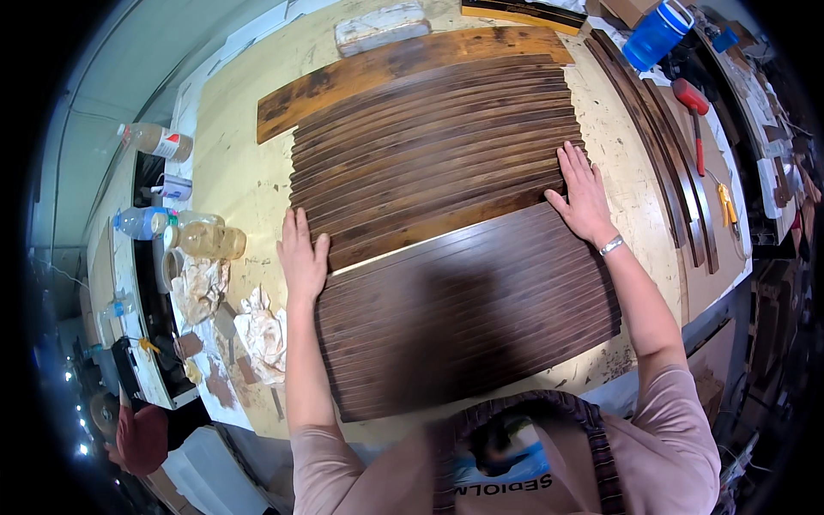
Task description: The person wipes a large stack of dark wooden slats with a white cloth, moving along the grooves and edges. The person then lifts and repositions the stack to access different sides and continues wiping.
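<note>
Dark brown wooden slats lie side by side on a pale worktable, forming a ribbed panel with uneven ends. My left hand rests at their left ends, fingers stretched out and thumb apart. At the right ends lies my right hand, fingers extended along the edge, a metal bracelet on its wrist. Between the hands runs a wider, lighter brown strip. Closer to my body sits a second dark grooved panel, with a thin pale gap between it and the strip. My shadow falls across this near panel.
A wide brown board lies behind the slats. Bottles and crumpled rags are at left. Long dark strips, a red mallet, yellow-handled pliers and a blue jug are at right. Another person is at lower left.
</note>
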Demonstrator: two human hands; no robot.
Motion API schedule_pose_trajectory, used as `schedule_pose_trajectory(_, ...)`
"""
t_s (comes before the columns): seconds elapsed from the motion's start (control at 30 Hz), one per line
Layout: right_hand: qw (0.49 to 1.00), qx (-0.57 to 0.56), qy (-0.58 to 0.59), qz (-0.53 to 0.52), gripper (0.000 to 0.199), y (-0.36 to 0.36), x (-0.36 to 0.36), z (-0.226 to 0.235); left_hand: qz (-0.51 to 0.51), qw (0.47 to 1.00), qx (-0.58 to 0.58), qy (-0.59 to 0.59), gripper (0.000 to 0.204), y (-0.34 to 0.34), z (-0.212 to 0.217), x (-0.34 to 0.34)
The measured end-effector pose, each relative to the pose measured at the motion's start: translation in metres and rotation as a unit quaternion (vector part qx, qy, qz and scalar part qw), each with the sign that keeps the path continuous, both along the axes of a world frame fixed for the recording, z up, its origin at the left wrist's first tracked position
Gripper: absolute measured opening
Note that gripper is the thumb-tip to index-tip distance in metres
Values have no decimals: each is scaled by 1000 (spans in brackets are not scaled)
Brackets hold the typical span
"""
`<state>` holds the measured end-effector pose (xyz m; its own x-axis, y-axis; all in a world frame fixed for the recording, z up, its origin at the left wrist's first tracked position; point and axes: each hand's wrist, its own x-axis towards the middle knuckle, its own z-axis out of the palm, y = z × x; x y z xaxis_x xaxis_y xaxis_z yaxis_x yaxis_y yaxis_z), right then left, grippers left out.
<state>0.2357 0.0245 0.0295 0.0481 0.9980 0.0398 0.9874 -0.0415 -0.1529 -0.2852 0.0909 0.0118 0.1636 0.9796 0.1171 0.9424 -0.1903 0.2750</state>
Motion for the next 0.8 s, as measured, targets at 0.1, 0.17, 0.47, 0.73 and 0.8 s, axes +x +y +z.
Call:
schedule_pose_trajectory(0.1,1000,7,-22,-8,82,7,0,-4,20,999,-3,39,71,1,5,11)
schedule_pose_trajectory(0.17,1000,7,-23,-10,81,10,-1,-6,33,997,-17,60,72,4,6,10)
schedule_pose_trajectory(0.47,1000,8,7,13,83,-45,-1,21,-5,999,-2,-46,74,-76,47,10)
schedule_pose_trajectory(0.73,1000,-21,10,0,85,-63,-5,5,-12,997,-23,72,87,-97,21,16)
schedule_pose_trajectory(0.8,1000,-13,9,3,84,-55,-2,2,-17,997,-17,69,85,-73,18,15)
